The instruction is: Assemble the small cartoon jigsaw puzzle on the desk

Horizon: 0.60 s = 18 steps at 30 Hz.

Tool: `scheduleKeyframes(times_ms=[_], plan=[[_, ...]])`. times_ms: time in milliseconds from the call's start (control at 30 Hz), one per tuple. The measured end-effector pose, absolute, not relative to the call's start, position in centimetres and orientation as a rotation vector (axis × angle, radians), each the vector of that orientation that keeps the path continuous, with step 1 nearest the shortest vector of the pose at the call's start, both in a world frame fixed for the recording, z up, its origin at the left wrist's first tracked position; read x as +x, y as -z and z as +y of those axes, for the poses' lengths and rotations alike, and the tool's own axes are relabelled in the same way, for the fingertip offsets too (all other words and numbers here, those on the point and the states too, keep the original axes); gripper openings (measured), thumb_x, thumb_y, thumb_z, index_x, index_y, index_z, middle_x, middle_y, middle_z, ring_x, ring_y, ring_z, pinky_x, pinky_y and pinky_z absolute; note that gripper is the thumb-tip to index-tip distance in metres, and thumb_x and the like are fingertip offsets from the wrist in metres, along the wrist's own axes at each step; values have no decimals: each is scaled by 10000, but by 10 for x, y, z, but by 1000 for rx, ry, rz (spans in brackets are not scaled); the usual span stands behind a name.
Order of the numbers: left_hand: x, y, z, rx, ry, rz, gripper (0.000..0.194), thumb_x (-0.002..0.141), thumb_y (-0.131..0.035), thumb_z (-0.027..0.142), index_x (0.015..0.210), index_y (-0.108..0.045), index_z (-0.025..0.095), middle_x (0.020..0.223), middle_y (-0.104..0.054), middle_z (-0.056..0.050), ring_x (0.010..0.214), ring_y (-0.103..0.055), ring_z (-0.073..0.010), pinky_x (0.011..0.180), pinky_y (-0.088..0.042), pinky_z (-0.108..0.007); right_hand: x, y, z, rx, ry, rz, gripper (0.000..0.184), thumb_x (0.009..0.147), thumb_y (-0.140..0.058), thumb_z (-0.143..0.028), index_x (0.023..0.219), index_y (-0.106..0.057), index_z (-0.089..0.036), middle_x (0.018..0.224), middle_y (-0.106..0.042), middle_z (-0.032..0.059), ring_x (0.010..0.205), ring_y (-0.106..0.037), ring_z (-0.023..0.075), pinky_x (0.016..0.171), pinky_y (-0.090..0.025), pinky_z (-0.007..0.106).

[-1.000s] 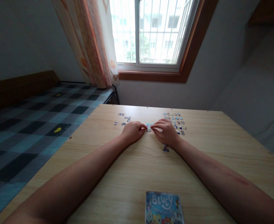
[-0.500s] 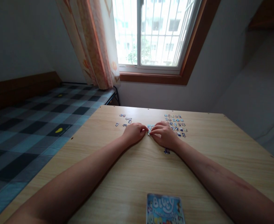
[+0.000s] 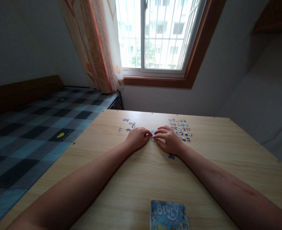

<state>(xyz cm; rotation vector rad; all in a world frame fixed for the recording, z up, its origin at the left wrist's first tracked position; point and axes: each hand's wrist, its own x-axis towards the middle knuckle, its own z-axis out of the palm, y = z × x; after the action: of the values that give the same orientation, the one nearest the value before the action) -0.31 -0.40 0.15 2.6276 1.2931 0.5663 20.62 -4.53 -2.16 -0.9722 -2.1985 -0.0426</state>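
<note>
Several joined jigsaw puzzle pieces [image 3: 153, 131] lie on the table between my two hands, partly covered by my fingers. At their left edge, my left hand [image 3: 138, 136] is closed, thumb and forefinger pinching the edge of the pieces. My right hand [image 3: 168, 139] bends over them from the right, its fingertips and thumb closed on the same pieces. Just below my right wrist lies a dark purple puzzle piece [image 3: 171, 157], partly hidden. Which single piece each hand grips is too small to tell.
Loose puzzle pieces [image 3: 183, 129] spread in rows to the right, and a few more pieces [image 3: 126, 120] lie to the left. A blue Bluey box [image 3: 169, 215] sits at the near edge of the wooden table [image 3: 121, 191]. A checked bed [image 3: 47, 127] adjoins on the left.
The view has tilted slightly, so everything sits a little lower. My right thumb has shifted slightly at the joined pieces; my left hand keeps its place.
</note>
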Motion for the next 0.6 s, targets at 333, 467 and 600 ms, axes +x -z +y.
scheduleKeyframes(times_ms=[333, 467, 600], plan=[[-2, -2, -5, 2629, -559, 1297, 260, 901, -577, 250, 982, -818, 306, 967, -786, -11, 860, -696, -189, 760, -514, -284, 209, 32, -40, -1085, 79, -2215, 307, 797, -625, -73, 922, -794, -297, 1148, -759, 18, 1231, -589, 306, 1078, -398, 593], [0, -2, -5, 2626, -552, 1318, 266, 908, -568, 262, 985, -818, 312, 963, -784, -12, 858, -692, -190, 756, -512, -290, 211, 33, -40, -1117, 66, -2214, 311, 809, -619, -77, 902, -799, -313, 1160, -755, 2, 1267, -572, 317, 1093, -380, 621], [2, 0, -4, 2633, -569, 1293, 255, 902, -579, 260, 989, -814, 305, 944, -780, -12, 847, -681, -185, 767, -512, -293, 213, 33, -41, -1137, 49, -2211, 297, 834, -622, -96, 901, -803, -323, 1169, -751, 4, 1299, -551, 317, 1119, -354, 635]])
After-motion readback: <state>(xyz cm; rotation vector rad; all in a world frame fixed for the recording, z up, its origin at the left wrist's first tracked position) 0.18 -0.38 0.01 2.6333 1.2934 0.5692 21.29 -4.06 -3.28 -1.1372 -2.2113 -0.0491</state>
